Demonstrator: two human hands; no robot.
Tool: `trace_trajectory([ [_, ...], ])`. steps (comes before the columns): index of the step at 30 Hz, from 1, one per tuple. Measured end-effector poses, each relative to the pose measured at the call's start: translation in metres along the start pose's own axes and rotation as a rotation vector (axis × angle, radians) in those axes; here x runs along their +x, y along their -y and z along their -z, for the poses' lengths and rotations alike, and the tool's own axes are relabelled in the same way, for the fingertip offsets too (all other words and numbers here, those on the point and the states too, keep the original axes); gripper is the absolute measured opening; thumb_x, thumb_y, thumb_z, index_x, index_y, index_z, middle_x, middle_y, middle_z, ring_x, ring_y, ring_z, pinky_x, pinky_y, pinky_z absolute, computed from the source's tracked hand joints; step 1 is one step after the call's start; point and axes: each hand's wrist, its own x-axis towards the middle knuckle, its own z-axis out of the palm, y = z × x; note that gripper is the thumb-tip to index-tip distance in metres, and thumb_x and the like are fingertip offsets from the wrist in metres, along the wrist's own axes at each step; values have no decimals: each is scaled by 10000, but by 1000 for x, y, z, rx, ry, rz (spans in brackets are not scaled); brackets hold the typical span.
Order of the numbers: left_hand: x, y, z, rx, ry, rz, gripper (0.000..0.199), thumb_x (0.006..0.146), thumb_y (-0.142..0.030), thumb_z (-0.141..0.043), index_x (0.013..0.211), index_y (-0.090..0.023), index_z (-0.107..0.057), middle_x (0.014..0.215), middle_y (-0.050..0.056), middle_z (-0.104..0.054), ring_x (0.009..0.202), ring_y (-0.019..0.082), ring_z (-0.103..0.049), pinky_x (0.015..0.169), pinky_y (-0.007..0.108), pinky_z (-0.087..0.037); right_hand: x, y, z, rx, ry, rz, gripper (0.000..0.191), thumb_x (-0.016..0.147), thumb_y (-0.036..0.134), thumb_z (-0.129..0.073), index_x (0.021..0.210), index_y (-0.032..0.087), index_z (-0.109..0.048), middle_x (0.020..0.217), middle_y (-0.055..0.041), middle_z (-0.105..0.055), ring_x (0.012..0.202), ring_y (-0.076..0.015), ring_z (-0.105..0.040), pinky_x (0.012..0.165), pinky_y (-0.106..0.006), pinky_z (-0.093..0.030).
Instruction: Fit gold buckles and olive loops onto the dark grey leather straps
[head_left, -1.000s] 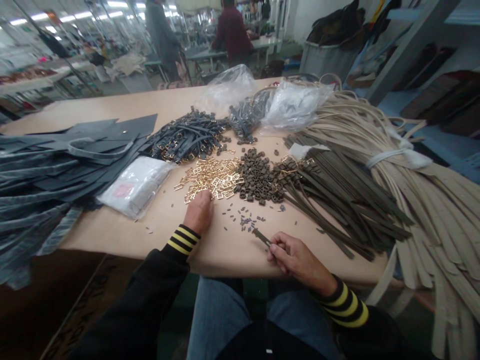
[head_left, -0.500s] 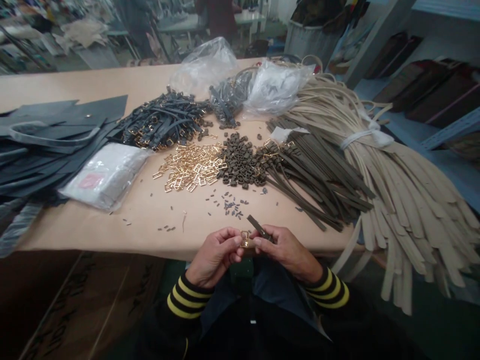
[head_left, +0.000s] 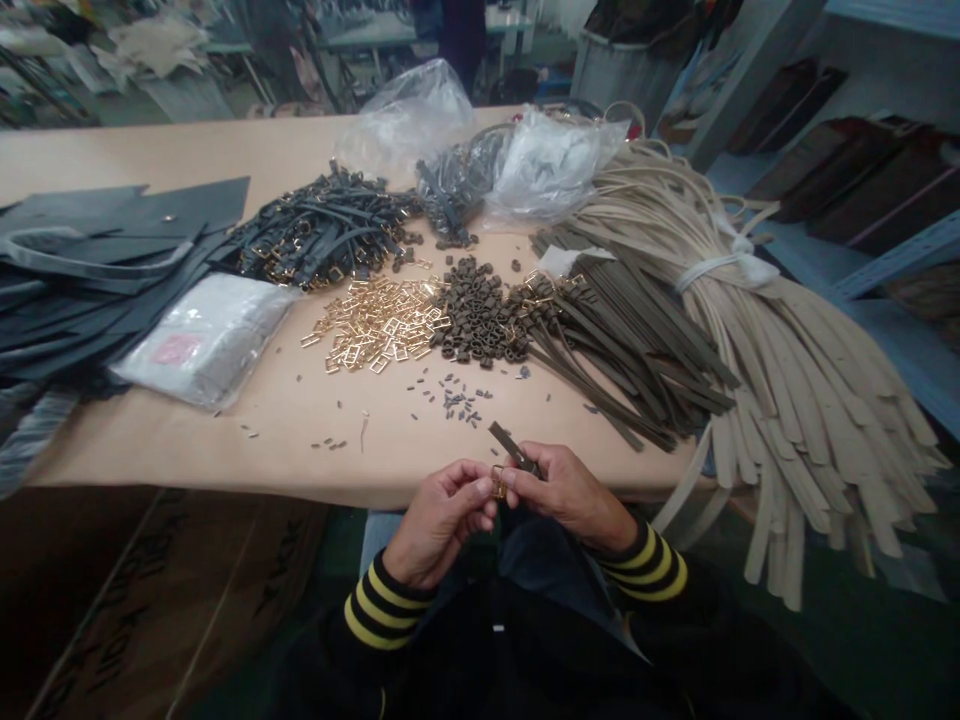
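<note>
Near the table's front edge, my left hand (head_left: pixel 448 515) pinches a gold buckle (head_left: pixel 498 482) between thumb and fingertips. My right hand (head_left: pixel 574 492) is closed on a short dark olive strap (head_left: pixel 510 443), whose free end points up and left. The right fingertips meet the buckle's right side, and the strap's lower end is hidden in the hand. Small dark pieces (head_left: pixel 461 400) lie scattered just beyond the hands. Farther off are a pile of gold buckles (head_left: pixel 386 322), a heap of dark olive loops (head_left: pixel 476 310) and a bundle of dark olive straps (head_left: pixel 637 340).
Long beige strips (head_left: pixel 795 400), tied in white, hang over the table's right edge. Dark blue buckled straps (head_left: pixel 322 225) and clear plastic bags (head_left: pixel 551 170) lie at the back. A plastic-wrapped packet (head_left: pixel 206 340) and dark sheets (head_left: pixel 82 290) are at left; a cardboard box (head_left: pixel 165 590) is below.
The hands have drawn closer together, and the right fingertips now touch the buckle, which has turned and is partly covered. The camera view has shifted slightly.
</note>
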Motion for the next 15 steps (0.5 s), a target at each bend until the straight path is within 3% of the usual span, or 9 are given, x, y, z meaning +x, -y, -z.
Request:
trace_trajectory([
  [8, -3, 8, -4, 51, -45, -57, 224, 614, -268, -692, 717, -108, -573, 679, 15, -598, 533, 52, -501, 475, 149, -433, 0, 1, -3, 103, 23, -71, 216, 775, 351, -489, 710, 146, -471, 579, 21, -545, 388, -36, -357, 380, -166, -275],
  [15, 0, 13, -5, 177, -89, -166, 247, 627, -317, -671, 647, -121, -523, 582, 9, -596, 495, 72, -509, 479, 186, -419, -4, 1, -1, -51, 31, -38, 178, 782, 286, -474, 669, 149, -491, 569, 13, -567, 424, -53, -400, 416, -177, -311],
])
